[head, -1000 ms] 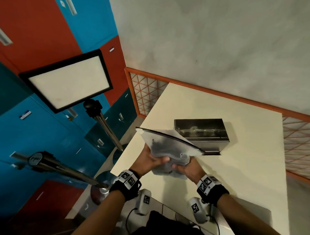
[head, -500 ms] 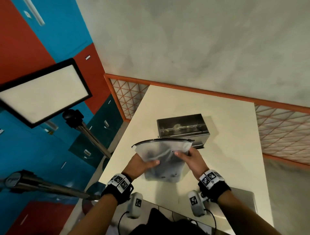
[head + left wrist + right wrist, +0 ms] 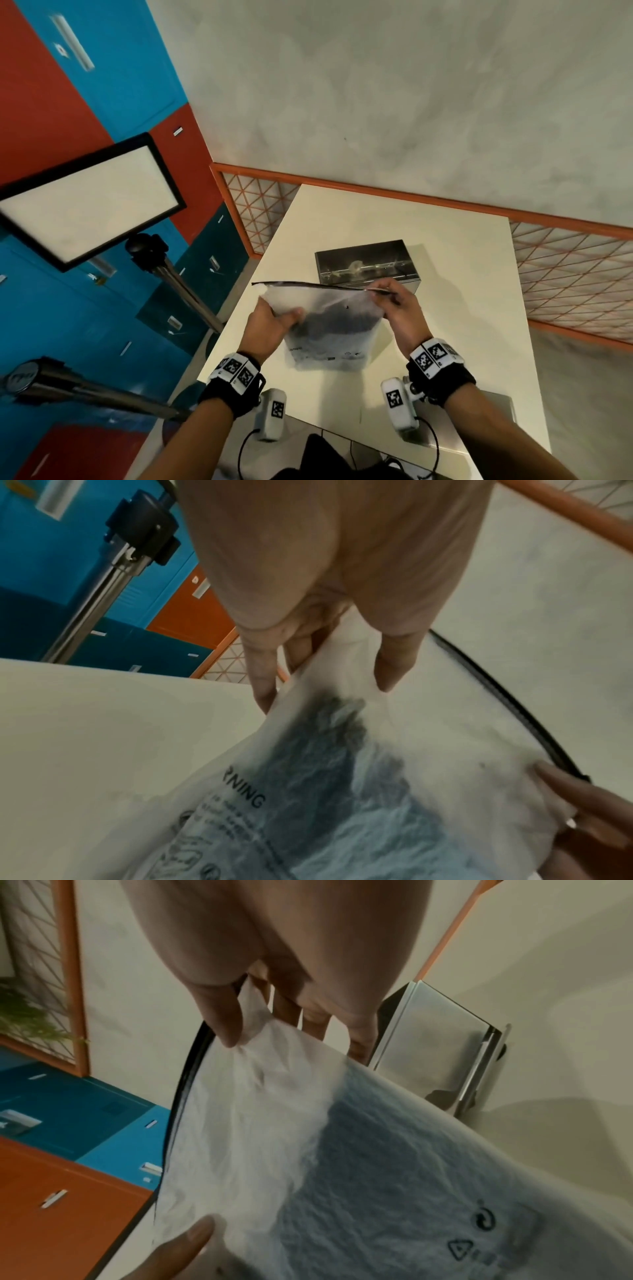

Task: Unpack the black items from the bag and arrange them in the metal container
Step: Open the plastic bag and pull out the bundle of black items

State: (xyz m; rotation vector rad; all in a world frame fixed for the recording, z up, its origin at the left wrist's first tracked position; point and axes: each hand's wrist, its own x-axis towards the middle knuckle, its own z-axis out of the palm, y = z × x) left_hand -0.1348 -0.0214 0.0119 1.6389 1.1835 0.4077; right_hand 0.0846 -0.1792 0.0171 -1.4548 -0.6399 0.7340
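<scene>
Fingers (image 3: 263, 685) of my left hand (image 3: 270, 325) are curled round the left edge of the bag (image 3: 329, 329), thumb on the near face, the others behind. Fingers (image 3: 226, 1020) of my right hand (image 3: 400, 308) pinch the bag's top right corner at the black zip strip (image 3: 308, 285), thumb on the near side, the others behind. Both hands have hold of the same bag; neither is free.

Count: one bag, one metal container (image 3: 368, 265), two hands. How many black items (image 3: 339, 320) sit inside the bag I cannot tell; they read as one dark mass through the plastic.

The bag is frosted, translucent white plastic, held upright over the desk (image 3: 445, 342), zip strip along its top running nearly level. I cannot tell whether its bottom edge touches the desk. The dark contents fill the middle and lower part; the upper band is pale. The left wrist view shows printed black warning text and small symbols on the lower face; the right wrist view shows a recycling mark and a triangle symbol.

The metal container stands on the desk just beyond the bag, rectangular, shiny steel walls, open top, its near wall partly hidden by the zip edge and my right hand. Nothing black shows inside it.

A light panel (image 3: 89, 202) on a stand sits off to the left, beside the desk.
</scene>
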